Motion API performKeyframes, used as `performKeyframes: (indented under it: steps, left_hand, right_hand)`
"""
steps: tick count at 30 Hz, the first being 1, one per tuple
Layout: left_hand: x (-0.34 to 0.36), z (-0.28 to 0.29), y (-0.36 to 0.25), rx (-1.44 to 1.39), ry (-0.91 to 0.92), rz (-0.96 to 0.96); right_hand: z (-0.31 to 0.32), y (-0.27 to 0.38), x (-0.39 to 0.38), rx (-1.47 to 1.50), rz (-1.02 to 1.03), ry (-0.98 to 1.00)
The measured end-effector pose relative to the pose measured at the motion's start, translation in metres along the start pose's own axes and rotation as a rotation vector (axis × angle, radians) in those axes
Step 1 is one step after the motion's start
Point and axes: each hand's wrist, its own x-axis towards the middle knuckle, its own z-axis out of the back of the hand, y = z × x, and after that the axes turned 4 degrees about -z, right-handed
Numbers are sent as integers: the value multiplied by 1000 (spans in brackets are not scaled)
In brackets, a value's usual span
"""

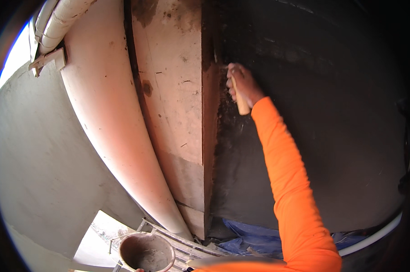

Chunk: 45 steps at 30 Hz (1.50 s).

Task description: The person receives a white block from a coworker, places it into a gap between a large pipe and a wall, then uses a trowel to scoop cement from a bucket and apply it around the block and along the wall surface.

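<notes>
My right hand (pixel 244 85) is wrapped round the pale wooden handle of a trowel (pixel 242 105). Its thin metal part reaches left to the inner corner, where the blade is hard to make out. The hand is up against the dark grey wall (pixel 313 118), which looks freshly coated, beside the edge of a reddish-beige column (pixel 168 90). At the bottom, a round bucket (pixel 147 252) with a greyish, smeared inside stands near me. A small bit of what may be my left hand shows at the bucket's near rim, its fingers mostly cut off by the frame.
A thick white pipe (pixel 110 99) runs down left of the column, with a bracket (pixel 48 61) near its top. Left of it stands a smooth grey wall (pixel 42 149). Slatted planks (pixel 182 247) lie below, with blue sheeting (pixel 252 235) and a white tube (pixel 372 238) at the right.
</notes>
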Motion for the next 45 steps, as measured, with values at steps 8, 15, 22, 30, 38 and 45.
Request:
performKeyframes:
  steps: [8,15,22,30,38,45]
  left_hand:
    - [-21,-36,-33,-121,63,-89]
    - [-59,-65,-50,-132,196,-13]
    - [-56,-72,-29,-84,242,47]
    - [-28,-79,-2,-144,265,50]
    - [-69,-90,-14,-91,150,93]
    - [-87,-94,-23,-77,322,117]
  right_hand:
    - [-43,-52,-27,257,28,-8]
    - [-39,-12,-15,371,-26,30]
    - [-40,19,-10,201,178,56]
    - [-50,-25,-39,57,384,93]
    - [-49,-97,-87,-157,290,-250]
    - [-67,-83,-87,-389,388,-417]
